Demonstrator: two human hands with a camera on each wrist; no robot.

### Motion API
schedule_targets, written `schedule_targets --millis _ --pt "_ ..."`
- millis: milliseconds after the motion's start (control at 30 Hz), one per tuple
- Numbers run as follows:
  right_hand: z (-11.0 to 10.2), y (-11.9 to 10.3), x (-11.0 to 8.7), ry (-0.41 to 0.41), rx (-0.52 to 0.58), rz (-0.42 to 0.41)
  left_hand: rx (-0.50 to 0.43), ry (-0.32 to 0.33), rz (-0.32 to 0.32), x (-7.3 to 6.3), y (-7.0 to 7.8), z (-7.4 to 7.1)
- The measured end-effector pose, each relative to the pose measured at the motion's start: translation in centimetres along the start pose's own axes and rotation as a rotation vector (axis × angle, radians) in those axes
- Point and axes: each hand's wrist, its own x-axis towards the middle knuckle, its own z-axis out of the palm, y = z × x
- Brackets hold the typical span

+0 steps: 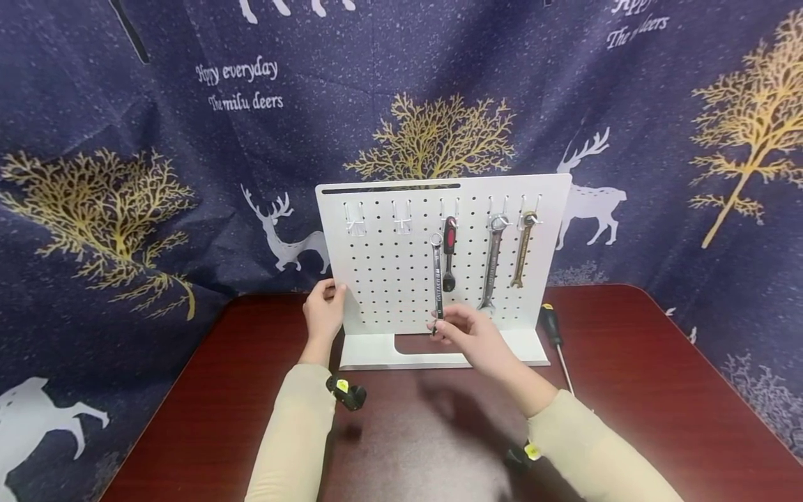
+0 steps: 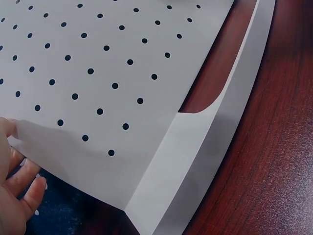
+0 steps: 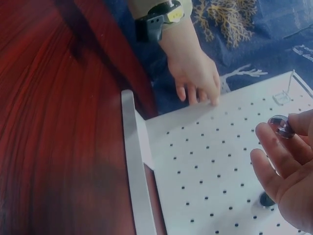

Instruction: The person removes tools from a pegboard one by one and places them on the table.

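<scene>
Our table (image 1: 389,446) is bearing a pegboard (image 1: 394,275), our left hand (image 1: 323,312) gripping its edge. Our right hand (image 1: 475,339) is pinching a wrench (image 1: 438,280) rising above it, seemingly for hanging; its ring (image 1: 437,245) is likely needing a hook (image 1: 402,225).

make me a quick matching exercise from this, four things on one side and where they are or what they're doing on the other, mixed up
1. left hand
2. right hand
3. screwdriver
4. red-and-black tool

A. hanging on the pegboard
B. pinching a wrench
C. holding the pegboard's side edge
D. on the table

Pairs: 1-C, 2-B, 3-D, 4-A
</scene>
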Motion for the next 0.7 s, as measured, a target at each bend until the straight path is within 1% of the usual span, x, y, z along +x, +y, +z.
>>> schedule_targets --millis 233,467,700 --pt "-1.2 1.0 -0.7 0.029 -0.072 0.002 0.006 0.001 -0.003 -0.1 0.0 0.0" --pt "-2.2 1.9 -1.5 0.04 -0.066 0.021 0.004 -0.002 -0.005 0.0 0.0 0.0" --pt "-3.4 2.8 -2.4 0.071 -0.073 0.001 -0.001 -0.004 -0.002 0.0 0.0 0.0"
